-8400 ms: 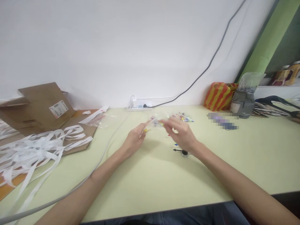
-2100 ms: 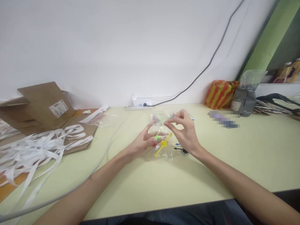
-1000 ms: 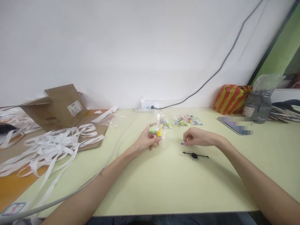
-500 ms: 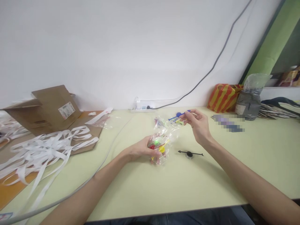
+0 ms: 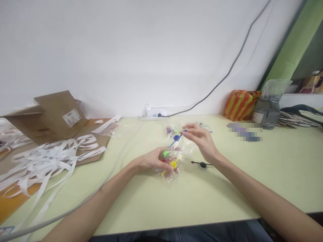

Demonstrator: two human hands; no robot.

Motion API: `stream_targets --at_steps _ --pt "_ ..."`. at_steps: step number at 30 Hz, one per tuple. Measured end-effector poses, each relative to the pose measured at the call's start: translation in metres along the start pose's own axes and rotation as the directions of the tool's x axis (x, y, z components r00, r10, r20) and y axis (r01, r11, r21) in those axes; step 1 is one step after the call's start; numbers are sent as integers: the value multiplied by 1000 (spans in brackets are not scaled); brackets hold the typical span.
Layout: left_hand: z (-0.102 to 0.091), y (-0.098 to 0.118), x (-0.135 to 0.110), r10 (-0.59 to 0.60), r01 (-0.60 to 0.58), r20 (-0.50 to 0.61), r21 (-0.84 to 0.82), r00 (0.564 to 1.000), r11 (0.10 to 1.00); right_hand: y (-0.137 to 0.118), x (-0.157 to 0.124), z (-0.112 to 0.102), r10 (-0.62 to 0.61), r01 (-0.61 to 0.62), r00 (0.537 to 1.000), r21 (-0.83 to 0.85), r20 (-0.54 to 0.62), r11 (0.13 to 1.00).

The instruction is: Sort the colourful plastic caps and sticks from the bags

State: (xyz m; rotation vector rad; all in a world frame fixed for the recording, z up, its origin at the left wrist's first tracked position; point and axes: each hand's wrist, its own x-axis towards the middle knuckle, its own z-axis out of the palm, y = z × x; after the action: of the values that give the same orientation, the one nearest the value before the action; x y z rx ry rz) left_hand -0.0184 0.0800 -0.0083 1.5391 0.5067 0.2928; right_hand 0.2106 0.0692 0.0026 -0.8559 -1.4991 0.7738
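Note:
My left hand [image 5: 157,160] is closed around a clear plastic bag [image 5: 185,148] in the middle of the table. Inside the bag show a yellow spinner arrow [image 5: 173,164], a green one [image 5: 165,154] and some red pieces. My right hand [image 5: 202,139] pinches one end of a blue spinner arrow [image 5: 176,137], a thin pointer with a round disc at its centre. The blue arrow slants down toward the bag; whether its lower tip is inside I cannot tell. Below my right wrist a black spinner arrow [image 5: 203,165] lies on the table, partly covered by my forearm.
Small coloured pieces [image 5: 170,130] lie behind the bag. At left are an open cardboard box [image 5: 60,114] and a heap of white straps [image 5: 50,161]. A grey cable [image 5: 101,188] crosses the table. A striped bag [image 5: 241,105] and a grey bag [image 5: 266,112] stand at back right.
My right hand has moved left and slightly down, bringing the blue spinner arrow from beyond the bag to over it. My left hand stays on the bag.

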Motion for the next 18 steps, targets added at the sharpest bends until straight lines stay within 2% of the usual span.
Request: stream_targets --at_steps 1,3,5,7,12,16,18 --pt "1 0 0 2 -2 -3 0 1000 1000 0 0 0 -1 0 1000 3 12 1000" --pt "2 0 0 -2 3 -26 7 1000 1000 1 0 0 1 -1 994 0 112 1000" --pt "2 0 0 -12 14 -63 21 998 1000 4 1 -1 14 -8 969 -25 247 1000" --pt "2 -2 0 -16 19 -84 34 996 999 6 1 -3 41 -20 945 -68 325 997" --pt "0 -5 2 6 -5 -87 11 996 1000 7 5 -11 69 -54 962 -62 263 997" --pt "-2 -5 3 32 -30 -96 29 995 999 3 4 -11 54 -27 932 -82 358 996" --pt "-2 -4 3 38 -34 -91 47 995 998 3 3 -9 55 -36 934 -60 352 998"
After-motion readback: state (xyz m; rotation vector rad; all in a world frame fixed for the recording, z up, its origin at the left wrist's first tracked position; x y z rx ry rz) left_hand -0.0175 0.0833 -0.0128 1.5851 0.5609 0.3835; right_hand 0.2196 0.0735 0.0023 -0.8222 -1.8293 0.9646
